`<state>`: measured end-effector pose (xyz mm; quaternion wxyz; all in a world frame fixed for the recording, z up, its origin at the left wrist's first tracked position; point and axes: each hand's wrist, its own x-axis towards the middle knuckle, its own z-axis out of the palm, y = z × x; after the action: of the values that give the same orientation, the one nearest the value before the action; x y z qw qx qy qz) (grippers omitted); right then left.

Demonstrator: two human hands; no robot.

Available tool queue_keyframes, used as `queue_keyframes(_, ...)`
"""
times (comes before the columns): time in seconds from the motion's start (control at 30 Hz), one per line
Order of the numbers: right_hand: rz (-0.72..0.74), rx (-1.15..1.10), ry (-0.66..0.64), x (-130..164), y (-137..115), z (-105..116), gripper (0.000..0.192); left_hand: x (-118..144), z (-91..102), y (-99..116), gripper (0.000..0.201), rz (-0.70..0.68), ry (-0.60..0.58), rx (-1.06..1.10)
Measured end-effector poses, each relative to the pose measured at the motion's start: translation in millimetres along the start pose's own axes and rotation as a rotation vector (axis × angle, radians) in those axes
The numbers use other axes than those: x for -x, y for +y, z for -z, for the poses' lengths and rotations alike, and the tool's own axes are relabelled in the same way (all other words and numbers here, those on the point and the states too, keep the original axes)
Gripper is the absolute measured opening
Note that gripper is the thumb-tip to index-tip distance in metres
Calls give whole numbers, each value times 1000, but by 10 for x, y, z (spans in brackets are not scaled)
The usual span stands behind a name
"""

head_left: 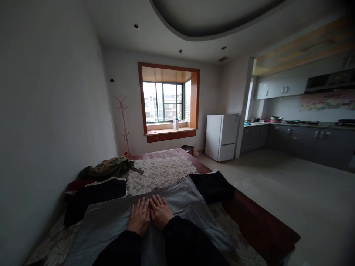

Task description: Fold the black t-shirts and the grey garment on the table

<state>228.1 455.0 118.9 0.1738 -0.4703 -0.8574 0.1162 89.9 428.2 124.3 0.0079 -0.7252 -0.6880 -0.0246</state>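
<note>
A grey cloth garment (111, 218), perhaps trousers, lies spread over the near part of the table. My left hand (140, 217) rests flat on it, palm down with the fingers stretched forward. Beside it, almost touching, my right hand (161, 212) also lies flat on the grey cloth. Neither hand grips anything. Dark folded clothing (100, 192) lies to the left of the cloth, and a black folded garment (212, 186) sits at its right edge. The lower part of the grey cloth is hidden by my black sleeves.
The dark red wooden table (257, 218) carries a lace floral tablecloth (163, 171). An olive garment (108, 167) lies at the left against the wall. Beyond stand a pink coat rack (124, 122), a bay window and a white fridge (222, 136). Kitchen cabinets (294, 138) line the right.
</note>
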Motion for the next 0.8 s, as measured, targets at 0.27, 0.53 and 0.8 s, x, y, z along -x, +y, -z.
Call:
queue_keyframes(0.27,-1,-4,-3,8,-3,15,58,30,96,40,63,2,-27,-25)
queue_keyframes(0.53,-16,-27,-12,-4,-7,20,58,29,77,30,62,10,-35,-28)
queue_keyframes(0.8,-39,-47,-1,-28,-14,24,56,20,69,16,62,4,-14,20)
